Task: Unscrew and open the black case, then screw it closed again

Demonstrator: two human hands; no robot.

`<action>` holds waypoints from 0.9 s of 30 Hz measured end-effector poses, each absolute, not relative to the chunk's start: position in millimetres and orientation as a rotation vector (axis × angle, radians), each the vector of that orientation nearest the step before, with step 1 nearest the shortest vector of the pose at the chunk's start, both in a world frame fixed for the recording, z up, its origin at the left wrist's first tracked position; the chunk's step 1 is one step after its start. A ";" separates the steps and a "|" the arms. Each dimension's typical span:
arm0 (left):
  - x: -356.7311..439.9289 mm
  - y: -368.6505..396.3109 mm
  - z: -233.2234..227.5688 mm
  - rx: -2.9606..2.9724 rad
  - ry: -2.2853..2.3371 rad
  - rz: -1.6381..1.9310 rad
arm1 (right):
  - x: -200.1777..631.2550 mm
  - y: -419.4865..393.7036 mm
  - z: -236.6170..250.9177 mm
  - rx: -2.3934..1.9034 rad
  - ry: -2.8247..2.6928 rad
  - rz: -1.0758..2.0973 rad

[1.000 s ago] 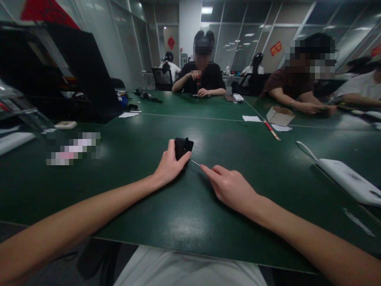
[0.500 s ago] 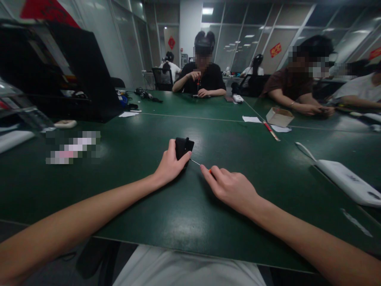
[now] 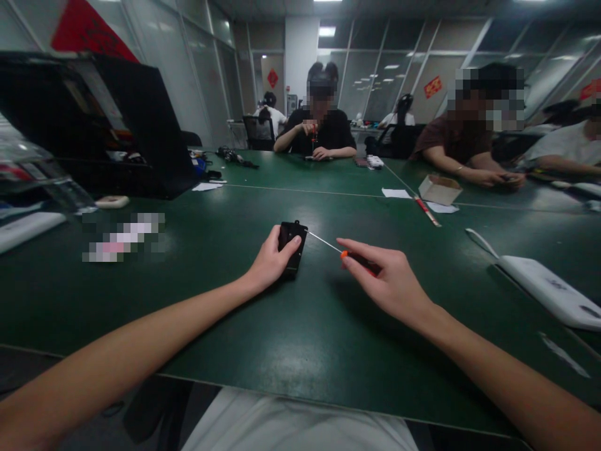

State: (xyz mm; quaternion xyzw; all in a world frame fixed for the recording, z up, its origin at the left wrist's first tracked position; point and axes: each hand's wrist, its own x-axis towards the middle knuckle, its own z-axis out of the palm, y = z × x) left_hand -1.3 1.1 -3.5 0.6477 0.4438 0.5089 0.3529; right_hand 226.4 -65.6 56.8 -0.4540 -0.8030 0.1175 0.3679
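My left hand [image 3: 275, 254] is closed round a small black rectangular case [image 3: 294, 254], its thumb lying across the top face. A small tab sticks out at the case's far edge. In my right hand [image 3: 387, 272] is a screwdriver [image 3: 345, 254] with a red-orange handle, pinched between thumb and fingers. Its thin metal shaft slants up to the left, and the tip is at the case's upper right corner; whether it touches I cannot tell. Part of the handle is hidden in my palm.
The green table [image 3: 263, 351] spreads all round. A white power bank [image 3: 549, 288] with a strap lies at right. Farther off are a small open box [image 3: 440, 190], a red strip [image 3: 426, 211] and papers. A large black case [image 3: 113, 131] stands at left. Other people sit across the table.
My right hand has drawn back to the right and opened its grip somewhat, showing more of the screwdriver. The black case has turned, so its top face shows more. The view has tilted slightly up.
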 end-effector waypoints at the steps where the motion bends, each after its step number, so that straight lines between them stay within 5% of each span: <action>1: -1.6 0.6 -3.8 1.685 1.133 1.304 | 225.4 -66.6 56.4 -1.154 -2.068 0.314; 27: -0.6 -8.0 2.6 1.861 1.155 1.294 | 217.1 -68.4 47.6 -1.118 -2.128 0.370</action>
